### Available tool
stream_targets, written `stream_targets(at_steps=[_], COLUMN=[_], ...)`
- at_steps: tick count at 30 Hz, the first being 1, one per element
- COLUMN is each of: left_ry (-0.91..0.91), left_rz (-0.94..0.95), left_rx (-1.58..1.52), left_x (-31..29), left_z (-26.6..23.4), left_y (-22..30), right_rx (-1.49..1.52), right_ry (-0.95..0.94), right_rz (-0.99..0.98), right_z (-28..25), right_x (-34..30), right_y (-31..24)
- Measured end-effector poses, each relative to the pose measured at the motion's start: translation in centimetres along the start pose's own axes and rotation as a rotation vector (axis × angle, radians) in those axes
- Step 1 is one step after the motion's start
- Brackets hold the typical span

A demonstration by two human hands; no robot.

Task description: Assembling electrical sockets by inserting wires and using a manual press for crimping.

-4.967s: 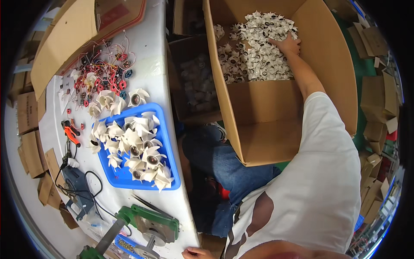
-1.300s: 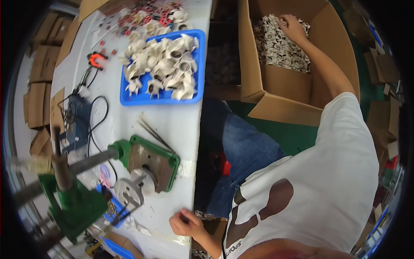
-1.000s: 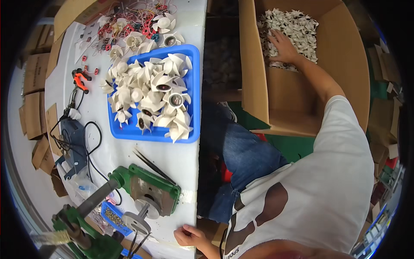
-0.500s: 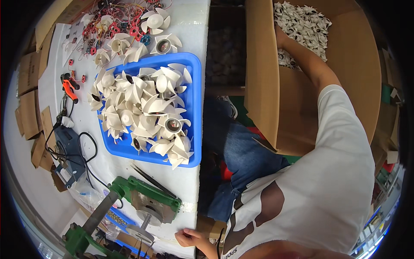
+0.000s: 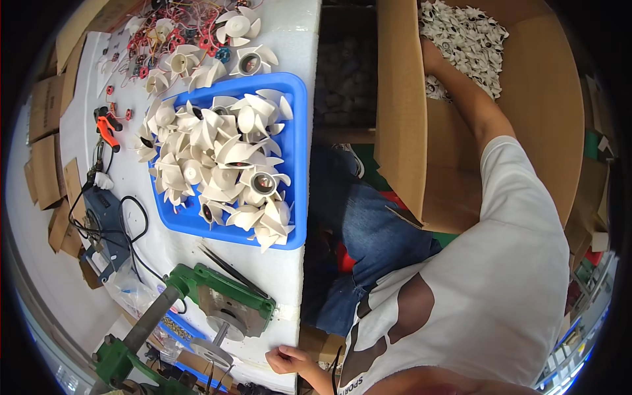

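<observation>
My right hand (image 5: 432, 58) reaches into a tall cardboard box (image 5: 454, 171) at the far right. Its fingers are hidden behind the box's near side wall, beside a heap of white fan impellers (image 5: 471, 43) with dark centres. My left hand (image 5: 287, 360) rests at the table's near edge, fingers curled into a loose fist with nothing showing in it. Just left of it stands a green hand-press-like machine (image 5: 191, 280) with a round metal plate. A blue tray (image 5: 299, 171) on the table is heaped with larger-looking white fan impellers (image 5: 220, 155).
Tangled wires with small red and blue parts (image 5: 191, 29) lie at the table's far end, near several loose impellers. Orange-handled pliers (image 5: 107, 131), black tweezers (image 5: 232, 270), and a blue-grey tool with a black cable (image 5: 108, 220) lie about the tray. Another dark container (image 5: 345, 85) stands between table and box.
The view has shifted slightly. My right forearm has moved a little left and down within the box, while my left hand stays curled at the table edge.
</observation>
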State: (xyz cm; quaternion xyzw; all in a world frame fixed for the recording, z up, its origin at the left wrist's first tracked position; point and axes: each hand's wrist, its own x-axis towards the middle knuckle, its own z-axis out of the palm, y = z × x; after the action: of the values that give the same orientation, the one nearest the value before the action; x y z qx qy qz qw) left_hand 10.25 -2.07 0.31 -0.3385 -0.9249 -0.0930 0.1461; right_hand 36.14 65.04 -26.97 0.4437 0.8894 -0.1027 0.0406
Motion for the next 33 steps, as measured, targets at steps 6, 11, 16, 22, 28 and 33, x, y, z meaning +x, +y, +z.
stream_targets(at_steps=[6, 11, 16, 22, 28, 33], left_ry=[-0.030, -0.013, -0.024, -0.012, -0.009, -0.010], left_rz=[-0.024, -0.026, -0.051, -0.037, 0.008, 0.017], left_rx=[0.012, 0.026, 0.039, 0.001, -0.034, -0.043], left_x=[-0.3, -0.6, -0.5, -0.1, -0.3, -0.1], left_z=[-0.1, 0.2, 0.0, 0.2, -0.1, 0.2], left_y=[-0.3, -0.2, -0.3, 0.5, -0.3, 0.2], right_rx=[-0.084, 0.076, 0.107, 0.215, 0.323, 0.393], right_ry=[0.234, 0.103, 0.168, 0.021, 0.012, -0.020], right_rz=[0.021, 0.072, 0.000, 0.018, 0.022, 0.086], right_z=[4.3, 3.3, 6.2, 6.0, 5.1, 4.7], right_x=[0.1, -0.2, 0.6, 1.5, 0.8, 0.2], right_y=[2.2, 2.1, 3.2, 3.4, 2.8, 3.0])
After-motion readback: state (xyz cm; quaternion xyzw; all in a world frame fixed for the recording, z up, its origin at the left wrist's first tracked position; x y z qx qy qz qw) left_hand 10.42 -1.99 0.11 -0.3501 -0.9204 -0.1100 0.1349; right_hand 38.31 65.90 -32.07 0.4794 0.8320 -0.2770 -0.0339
